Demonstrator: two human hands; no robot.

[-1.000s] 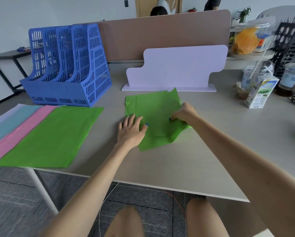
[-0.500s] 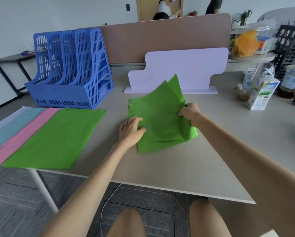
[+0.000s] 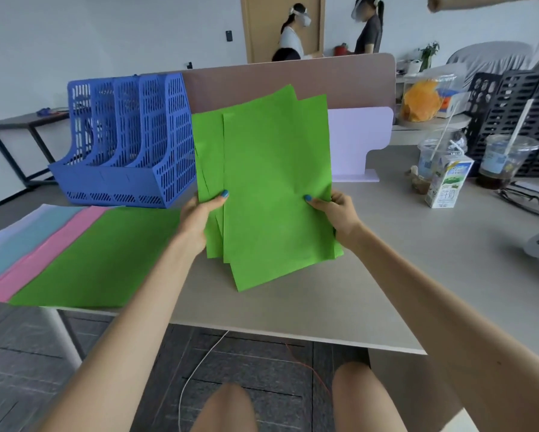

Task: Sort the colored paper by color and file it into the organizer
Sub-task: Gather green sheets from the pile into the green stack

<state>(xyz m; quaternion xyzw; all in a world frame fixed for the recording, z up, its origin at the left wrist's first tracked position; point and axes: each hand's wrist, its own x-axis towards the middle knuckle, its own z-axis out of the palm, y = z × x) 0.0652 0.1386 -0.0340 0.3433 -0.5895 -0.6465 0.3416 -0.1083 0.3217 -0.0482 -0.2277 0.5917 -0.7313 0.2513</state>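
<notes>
I hold a loose stack of green paper sheets (image 3: 268, 188) upright over the middle of the table, its lower corner touching the tabletop. My left hand (image 3: 199, 216) grips the stack's left edge and my right hand (image 3: 336, 213) grips its right edge. The sheets are fanned unevenly at top and bottom. The blue plastic organizer (image 3: 127, 141) with three slots stands at the back left, nothing visible in it. At the left, flat on the table, lie another green sheet (image 3: 99, 257), a pink sheet (image 3: 59, 241) and a light blue sheet (image 3: 21, 235), overlapping.
A lilac board stand (image 3: 355, 141) stands behind the held paper, before a brown desk partition (image 3: 293, 79). A milk carton (image 3: 449, 183) and plastic drink cups (image 3: 505, 160) stand at the right, black organizers (image 3: 511, 113) behind them. People stand in the background.
The green sheets lay on the table under both hands; now both hands have gathered them and raised them upright. The view has tilted upward.
</notes>
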